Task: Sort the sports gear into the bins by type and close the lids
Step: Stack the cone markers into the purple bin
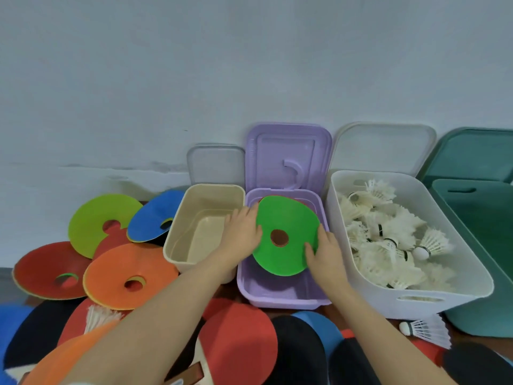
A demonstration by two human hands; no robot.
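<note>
A green disc cone (286, 218) lies tilted over the open purple bin (277, 297), on top of a red cone beneath it. My left hand (243, 232) holds the disc's left edge and my right hand (323, 252) holds its right edge, fingers curled at the rim. The beige bin (177, 234) to the left holds nothing I can see. The white bin (410, 297) on the right is full of shuttlecocks (388, 240). A teal bin (477, 245) stands at the far right.
Loose disc cones lie on the floor at left: lime (94, 218), blue (155, 218), red (44, 270), orange (122, 270). Paddles (241, 343) crowd the foreground. One shuttlecock (427, 330) lies by the white bin. Lids lean against the wall (249, 65) behind the bins.
</note>
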